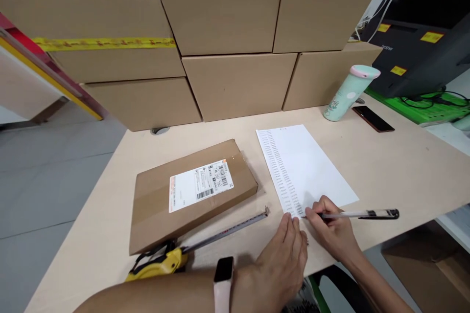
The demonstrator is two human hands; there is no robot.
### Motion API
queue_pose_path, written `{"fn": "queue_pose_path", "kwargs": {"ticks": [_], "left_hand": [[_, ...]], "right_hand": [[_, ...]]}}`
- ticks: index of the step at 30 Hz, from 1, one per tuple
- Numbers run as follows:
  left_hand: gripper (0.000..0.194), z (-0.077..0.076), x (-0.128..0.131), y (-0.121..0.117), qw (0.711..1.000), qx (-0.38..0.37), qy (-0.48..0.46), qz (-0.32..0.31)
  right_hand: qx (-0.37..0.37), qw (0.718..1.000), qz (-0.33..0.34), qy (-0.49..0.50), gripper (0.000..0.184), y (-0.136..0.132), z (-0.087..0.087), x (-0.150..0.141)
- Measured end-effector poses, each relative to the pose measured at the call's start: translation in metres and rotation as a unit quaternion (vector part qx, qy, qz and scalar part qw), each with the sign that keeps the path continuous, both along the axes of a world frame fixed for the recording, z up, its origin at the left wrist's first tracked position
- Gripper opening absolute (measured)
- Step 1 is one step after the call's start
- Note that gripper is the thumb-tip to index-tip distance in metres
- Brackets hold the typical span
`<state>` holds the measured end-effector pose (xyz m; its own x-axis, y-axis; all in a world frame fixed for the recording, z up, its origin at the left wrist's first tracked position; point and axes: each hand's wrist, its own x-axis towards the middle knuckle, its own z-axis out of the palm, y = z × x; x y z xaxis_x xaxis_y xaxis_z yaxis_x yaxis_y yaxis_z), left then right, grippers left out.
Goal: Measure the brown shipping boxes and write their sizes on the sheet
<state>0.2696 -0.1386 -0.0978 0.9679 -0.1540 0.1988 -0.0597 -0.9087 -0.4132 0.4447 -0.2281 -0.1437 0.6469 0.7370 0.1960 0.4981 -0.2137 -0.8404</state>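
Observation:
My right hand (332, 230) grips a pen (352, 214), its tip at the lower edge of a white sheet of paper (316, 161) that carries columns of small print down its left side. Flat on the table, with fingers stretched out, my left hand (284, 259) touches the sheet's bottom corner with its fingertips. A pale watch (223, 279) is on that wrist. To the left lies a taped cardboard parcel (154, 205) with a white shipping label (201, 185). In front of it a yellow tape measure (161, 264), partly hidden by my left forearm, has its blade (231, 230) pulled out.
Stacked cardboard boxes (238, 88) wall off the table's back edge. A mint green tumbler (348, 93) and a dark phone (373, 119) stand and lie at the back right. Beyond them is a black printer (414, 54). A cardboard box (422, 264) is below the table at right.

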Motion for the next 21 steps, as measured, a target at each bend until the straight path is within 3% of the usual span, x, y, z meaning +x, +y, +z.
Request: {"fn": "queue_pose_path", "kwargs": {"ticks": [5,12,21], "left_hand": [[0.041,-0.002,0.001,0.001,1.000,0.007,0.003,-0.003],[0.043,0.008,0.001,0.002,1.000,-0.001,0.029,0.000],[0.043,0.010,0.001,0.002,0.999,-0.012,0.037,0.007]], "right_hand": [[-0.036,0.999,0.019,0.007,0.030,0.000,-0.002,0.000],[-0.061,0.998,0.021,-0.007,0.031,0.001,-0.001,0.000],[-0.061,0.998,0.028,-0.016,0.030,0.002,-0.001,0.000]]}}
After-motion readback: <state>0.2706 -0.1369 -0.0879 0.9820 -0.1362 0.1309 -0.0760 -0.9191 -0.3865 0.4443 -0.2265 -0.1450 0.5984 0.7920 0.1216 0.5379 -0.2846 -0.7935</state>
